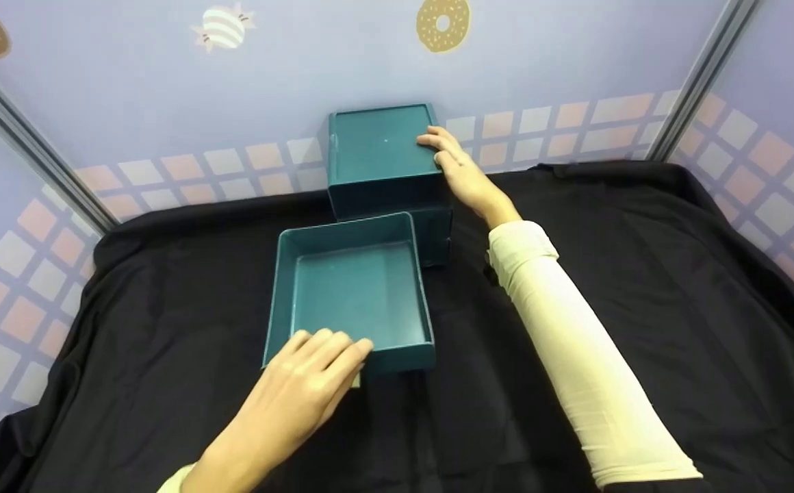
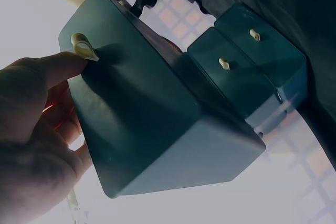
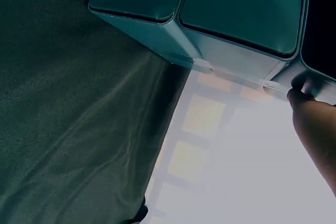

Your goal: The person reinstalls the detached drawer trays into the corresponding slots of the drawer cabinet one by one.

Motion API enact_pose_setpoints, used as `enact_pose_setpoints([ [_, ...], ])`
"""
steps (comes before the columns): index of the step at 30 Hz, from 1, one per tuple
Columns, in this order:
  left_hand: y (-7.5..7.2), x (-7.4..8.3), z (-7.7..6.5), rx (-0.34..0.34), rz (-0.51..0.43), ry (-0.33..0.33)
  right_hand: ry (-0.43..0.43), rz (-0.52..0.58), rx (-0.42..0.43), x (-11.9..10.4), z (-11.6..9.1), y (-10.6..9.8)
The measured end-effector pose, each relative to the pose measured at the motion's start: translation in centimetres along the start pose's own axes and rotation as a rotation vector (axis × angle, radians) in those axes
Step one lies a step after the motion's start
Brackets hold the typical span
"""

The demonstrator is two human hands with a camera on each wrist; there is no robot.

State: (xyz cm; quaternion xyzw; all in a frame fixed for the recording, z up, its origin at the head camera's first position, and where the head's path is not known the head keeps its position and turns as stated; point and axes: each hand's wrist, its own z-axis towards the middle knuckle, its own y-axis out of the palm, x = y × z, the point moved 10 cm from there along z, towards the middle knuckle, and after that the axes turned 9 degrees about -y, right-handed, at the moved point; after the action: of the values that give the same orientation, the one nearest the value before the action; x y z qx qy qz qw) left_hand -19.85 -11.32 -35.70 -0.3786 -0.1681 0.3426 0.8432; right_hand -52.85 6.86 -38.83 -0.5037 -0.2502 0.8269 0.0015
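A teal drawer (image 1: 352, 294), with nothing inside, is off the front of a teal drawer cabinet (image 1: 376, 147) by the back wall. My left hand (image 1: 308, 376) grips the drawer's front wall, fingers over the rim. In the left wrist view, the thumb presses beside a pale loop pull tab (image 2: 83, 47). My right hand (image 1: 465, 171) rests on the cabinet's top right edge, fingers laid on the top panel. The right wrist view has its thumb (image 3: 310, 121) against the side, next to a dark top slot (image 3: 323, 24). Two lower drawers (image 2: 249, 61) sit closed, each with a small tab.
Black cloth (image 1: 185, 342) covers the table and bunches up along the back and sides. Behind it stands a lilac wall (image 1: 342, 61) with printed tiles and sweets. Metal corner posts (image 1: 701, 79) rise at both sides.
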Motion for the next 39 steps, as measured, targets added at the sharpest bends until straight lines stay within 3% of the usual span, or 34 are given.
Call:
enact_pose_setpoints([
  [9, 2.7, 1.1, 2.4, -0.007, -0.03, 0.09, 0.016, -0.011, -0.03, 0.6, 0.0, -0.2],
  [23, 5.2, 0.6, 5.0, -0.027, -0.015, 0.11, 0.009, -0.026, -0.071, 0.5, -0.1, 0.5],
  [39, 5.2, 0.6, 6.5, -0.019, 0.013, 0.116, 0.0, -0.045, -0.077, 0.2, 0.1, 0.1],
])
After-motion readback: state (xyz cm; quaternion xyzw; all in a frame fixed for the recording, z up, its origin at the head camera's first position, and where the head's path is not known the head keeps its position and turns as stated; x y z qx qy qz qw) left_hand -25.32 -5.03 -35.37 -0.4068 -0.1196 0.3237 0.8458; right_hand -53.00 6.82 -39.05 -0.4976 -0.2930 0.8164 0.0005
